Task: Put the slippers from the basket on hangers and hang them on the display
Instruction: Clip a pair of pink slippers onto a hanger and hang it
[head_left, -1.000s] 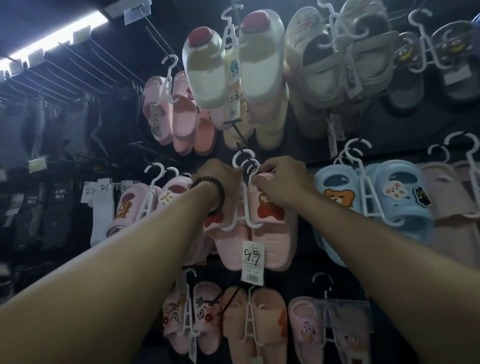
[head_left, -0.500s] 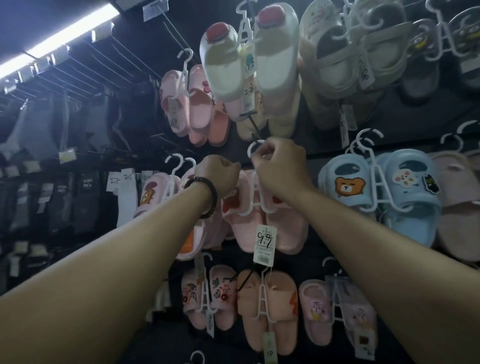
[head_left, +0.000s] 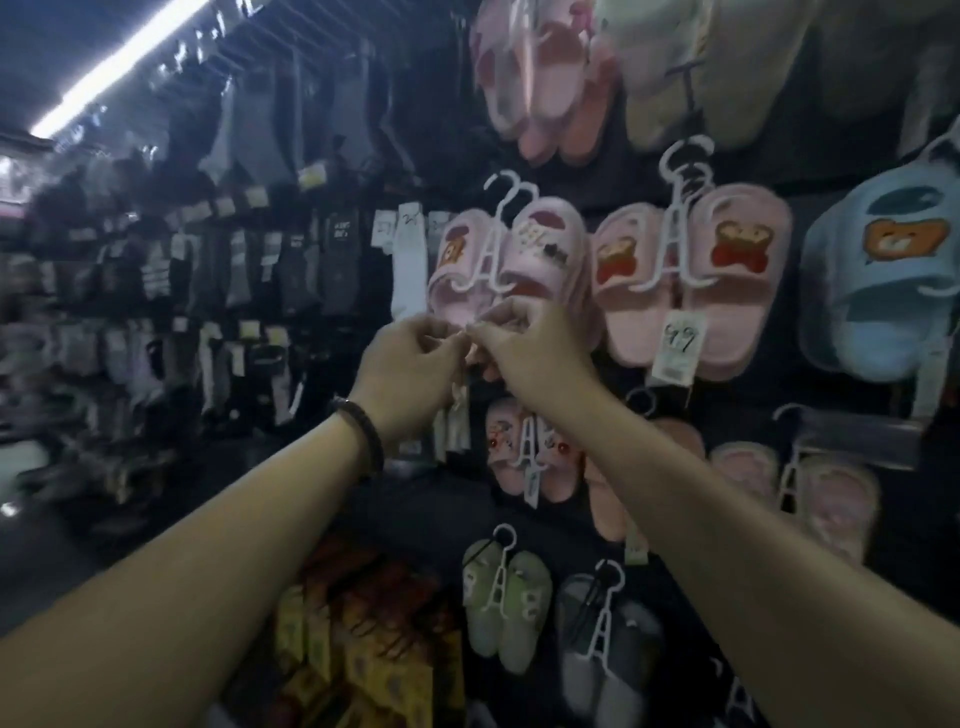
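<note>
Left hand and right hand meet, fingers curled, both pinching what may be a tag just below the pink slippers hanging on a white hanger, left of the bear pair.

pink slippers (bear print), white hanger

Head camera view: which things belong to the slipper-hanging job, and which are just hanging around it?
Job: left hand, right hand, pink bear slippers, white hanger, price tag.
Just around: socks, blue bear slipper, green slippers, yellow boxes.
</note>
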